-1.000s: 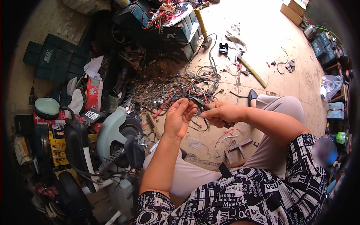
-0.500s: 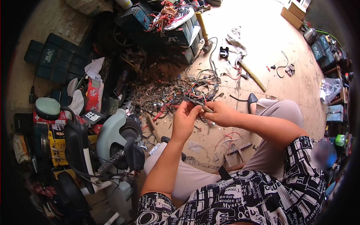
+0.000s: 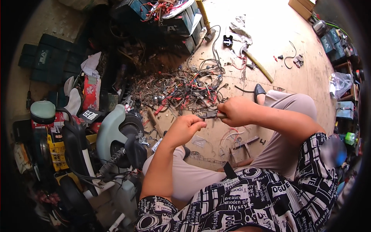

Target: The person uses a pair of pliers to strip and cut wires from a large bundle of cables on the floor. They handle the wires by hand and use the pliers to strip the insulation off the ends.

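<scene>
My right hand (image 3: 235, 111) is closed round the handles of a pair of dark pliers (image 3: 210, 115). Their jaws point left toward my other hand. My left hand (image 3: 185, 129) is held just left of the jaws, thumb and fingers pinched together; anything between them is too small or hidden to make out. Both hands are above the floor in front of my crossed legs. Behind them lies a tangled heap of cut wires (image 3: 201, 83) in black, red and other colours.
A hammer (image 3: 259, 66) with a yellowish handle lies beyond the heap. Dark batteries (image 3: 176, 29) are stacked at the back. At the left stands a pale green scooter-like frame (image 3: 109, 133) with a spring. A brush (image 3: 154, 121) lies near the heap, and metal scraps (image 3: 243, 145) by my legs.
My hands have drawn apart: the left has moved down and away from the pliers, the right slightly right with them. The whole view has shifted a little.
</scene>
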Available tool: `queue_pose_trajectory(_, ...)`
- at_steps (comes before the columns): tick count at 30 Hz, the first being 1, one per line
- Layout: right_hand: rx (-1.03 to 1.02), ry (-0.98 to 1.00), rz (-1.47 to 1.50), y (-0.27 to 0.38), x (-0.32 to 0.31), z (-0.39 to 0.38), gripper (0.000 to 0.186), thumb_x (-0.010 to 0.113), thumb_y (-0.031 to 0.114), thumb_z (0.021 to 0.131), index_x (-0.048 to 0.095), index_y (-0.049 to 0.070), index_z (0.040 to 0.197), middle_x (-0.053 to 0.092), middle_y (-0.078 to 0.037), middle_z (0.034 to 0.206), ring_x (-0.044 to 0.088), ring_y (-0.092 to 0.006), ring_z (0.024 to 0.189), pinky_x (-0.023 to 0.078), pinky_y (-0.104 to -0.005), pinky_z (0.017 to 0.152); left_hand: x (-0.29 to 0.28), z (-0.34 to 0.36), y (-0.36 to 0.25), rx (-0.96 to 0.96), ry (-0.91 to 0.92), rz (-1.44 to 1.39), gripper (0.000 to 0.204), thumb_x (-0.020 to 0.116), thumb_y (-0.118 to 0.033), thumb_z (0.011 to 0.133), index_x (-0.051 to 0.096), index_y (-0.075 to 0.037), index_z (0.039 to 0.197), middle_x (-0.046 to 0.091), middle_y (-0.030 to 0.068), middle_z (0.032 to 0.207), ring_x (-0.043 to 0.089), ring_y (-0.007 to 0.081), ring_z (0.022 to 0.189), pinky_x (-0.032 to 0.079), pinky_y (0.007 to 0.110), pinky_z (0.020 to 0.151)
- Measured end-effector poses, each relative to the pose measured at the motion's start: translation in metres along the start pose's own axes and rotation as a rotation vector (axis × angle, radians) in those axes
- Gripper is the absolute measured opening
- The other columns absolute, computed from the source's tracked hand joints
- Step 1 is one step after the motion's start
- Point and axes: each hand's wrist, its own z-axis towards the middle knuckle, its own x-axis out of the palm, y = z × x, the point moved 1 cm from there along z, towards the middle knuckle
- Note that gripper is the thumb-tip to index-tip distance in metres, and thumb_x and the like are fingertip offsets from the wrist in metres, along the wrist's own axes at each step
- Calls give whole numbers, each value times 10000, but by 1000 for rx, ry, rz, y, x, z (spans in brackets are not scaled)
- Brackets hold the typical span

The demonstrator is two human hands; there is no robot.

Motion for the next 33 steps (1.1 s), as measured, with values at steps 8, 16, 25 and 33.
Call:
queue_pose_trajectory(8,192,-63,97,-24,-4,-4,215,561,229,802,632,40,876,638,-152,720,640,-300,696,500,-427,654,-20,-31,13,-103,264,-98,150,582,-129,885,674,-13,869,551,-29,701,468,37,649,377,195,561)
queue_pose_trajectory(16,203,-60,1035,-29,9,7,230,626,312,826,615,83,840,528,27,637,452,-76,555,366,-265,485,2,-18,1,-48,-134,-187,151,572,-101,889,673,10,893,553,-25,742,492,55,689,392,201,613)
queue_pose_trajectory(25,78,-175,1391,-3,-35,3,282,650,283,841,576,52,698,508,-6,576,418,-72,456,298,-228,414,13,10,-73,328,-351,249,118,585,-86,867,617,24,897,557,144,783,547,292,698,430,323,637)
queue_pose_trajectory(33,118,-74,1533,-2,-45,8,219,619,224,861,605,53,726,547,-18,600,482,-87,470,359,-226,402,5,15,-71,348,-344,156,100,536,-39,900,600,36,885,525,55,778,511,133,698,414,240,649)
